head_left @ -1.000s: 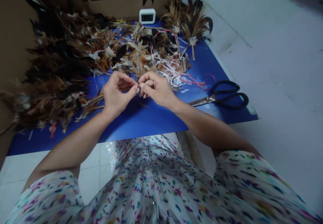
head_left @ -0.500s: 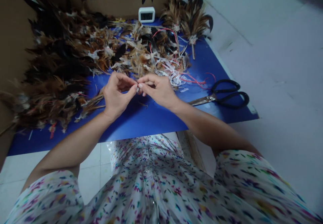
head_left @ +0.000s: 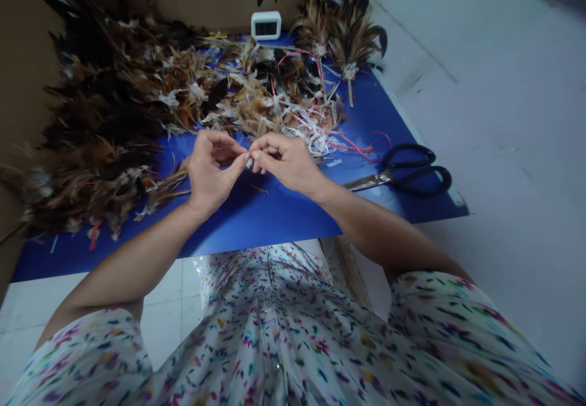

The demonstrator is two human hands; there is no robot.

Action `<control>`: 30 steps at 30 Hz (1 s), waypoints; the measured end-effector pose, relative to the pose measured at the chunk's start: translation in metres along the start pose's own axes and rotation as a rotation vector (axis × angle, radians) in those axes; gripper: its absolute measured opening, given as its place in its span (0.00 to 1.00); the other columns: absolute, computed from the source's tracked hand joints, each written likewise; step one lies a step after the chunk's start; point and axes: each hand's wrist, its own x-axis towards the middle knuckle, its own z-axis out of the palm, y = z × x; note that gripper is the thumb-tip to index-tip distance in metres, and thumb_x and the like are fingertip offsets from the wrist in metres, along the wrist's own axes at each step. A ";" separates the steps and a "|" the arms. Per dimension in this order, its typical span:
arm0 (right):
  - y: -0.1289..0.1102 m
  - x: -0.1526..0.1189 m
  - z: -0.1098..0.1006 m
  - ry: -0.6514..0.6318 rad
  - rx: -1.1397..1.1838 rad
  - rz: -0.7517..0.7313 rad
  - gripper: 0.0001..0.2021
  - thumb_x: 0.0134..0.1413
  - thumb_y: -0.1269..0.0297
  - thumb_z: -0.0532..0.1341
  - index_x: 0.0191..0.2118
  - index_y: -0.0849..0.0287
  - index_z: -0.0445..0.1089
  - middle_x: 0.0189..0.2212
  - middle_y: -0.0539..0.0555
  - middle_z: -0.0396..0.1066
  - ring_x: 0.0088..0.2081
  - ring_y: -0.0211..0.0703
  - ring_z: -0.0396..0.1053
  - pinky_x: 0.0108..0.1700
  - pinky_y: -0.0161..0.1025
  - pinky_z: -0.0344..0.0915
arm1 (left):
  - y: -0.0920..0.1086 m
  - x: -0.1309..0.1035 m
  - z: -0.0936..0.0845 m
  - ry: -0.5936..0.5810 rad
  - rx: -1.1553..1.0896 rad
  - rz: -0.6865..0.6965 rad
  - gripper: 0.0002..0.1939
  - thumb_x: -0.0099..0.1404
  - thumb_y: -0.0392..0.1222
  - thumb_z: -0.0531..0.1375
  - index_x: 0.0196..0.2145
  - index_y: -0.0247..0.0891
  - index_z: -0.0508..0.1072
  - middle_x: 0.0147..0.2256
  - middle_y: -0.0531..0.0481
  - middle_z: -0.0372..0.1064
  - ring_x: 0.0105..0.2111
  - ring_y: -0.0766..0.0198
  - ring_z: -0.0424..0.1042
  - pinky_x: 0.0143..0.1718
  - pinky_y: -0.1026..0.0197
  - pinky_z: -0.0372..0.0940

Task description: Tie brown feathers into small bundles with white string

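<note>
Drawn in closer since a second ago with the fingertips of the right hand [head_left: 290, 162], index finger stretched out straighter toward the left; barely budged with the left hand [head_left: 214, 168]. Meeting almost tip to tip now, just above the blue desk [head_left: 284, 223], near its middle. Pinching tight on the left, thumb pressed to index, clamped on a small pale bit [head_left: 249, 163], with the other fingers curled loosely behind. Pinching on the right too, thumb and index brought together on a red bit [head_left: 251, 155] right beside the pale one, remaining fingers tucked under. Too small and too covered to tell how pale and red join.

Looking left and far: running into a great heap of brown and black feathers [head_left: 105, 149], spilling across to just beyond the fingertips. Coming to a tangle of white and red strips [head_left: 311, 130] next, lying just past the right hand. Then on to scissors [head_left: 384, 177], laid flat near the right edge, pointing left, with black loops to the right and the tip hidden behind the right forearm. At far right, spotting feather bunches [head_left: 350, 43] side by side, fanned out away from the near side. At far centre, picking out a white clock [head_left: 266, 25], too dark to read, just in front of a cardboard box [head_left: 201, 14] with bold black lettering.
</note>
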 end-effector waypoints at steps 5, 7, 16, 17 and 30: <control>-0.002 0.000 -0.005 -0.023 -0.079 0.004 0.06 0.60 0.66 0.59 0.35 0.62 0.71 0.22 0.46 0.72 0.24 0.30 0.68 0.31 0.32 0.63 | -0.003 0.000 -0.001 -0.032 -0.007 -0.003 0.24 0.57 0.54 0.70 0.40 0.41 0.62 0.32 0.56 0.70 0.29 0.68 0.77 0.30 0.66 0.73; -0.004 0.000 -0.005 -0.024 -0.108 0.000 0.05 0.59 0.67 0.59 0.35 0.62 0.70 0.22 0.46 0.72 0.24 0.30 0.68 0.30 0.32 0.62 | -0.003 0.000 -0.002 -0.049 0.003 -0.020 0.24 0.57 0.54 0.70 0.40 0.42 0.62 0.32 0.55 0.70 0.30 0.67 0.78 0.31 0.65 0.74; -0.004 -0.002 -0.001 0.022 -0.063 0.027 0.04 0.59 0.66 0.59 0.36 0.60 0.67 0.22 0.45 0.73 0.24 0.30 0.70 0.31 0.31 0.66 | -0.009 -0.001 -0.003 -0.068 0.004 0.020 0.25 0.57 0.55 0.70 0.41 0.42 0.62 0.33 0.54 0.70 0.32 0.65 0.78 0.35 0.61 0.75; -0.004 -0.002 0.000 0.024 -0.040 0.042 0.04 0.60 0.65 0.59 0.36 0.60 0.67 0.22 0.45 0.73 0.24 0.31 0.71 0.31 0.31 0.67 | -0.010 -0.001 -0.003 -0.069 -0.001 0.016 0.25 0.57 0.55 0.70 0.41 0.42 0.62 0.34 0.54 0.70 0.33 0.65 0.78 0.36 0.61 0.75; -0.006 -0.004 0.001 0.043 0.044 0.096 0.10 0.62 0.58 0.60 0.36 0.59 0.64 0.25 0.49 0.76 0.26 0.33 0.74 0.32 0.32 0.72 | -0.004 0.003 -0.003 -0.052 -0.066 -0.108 0.28 0.56 0.60 0.70 0.41 0.42 0.62 0.32 0.53 0.71 0.35 0.62 0.78 0.36 0.57 0.75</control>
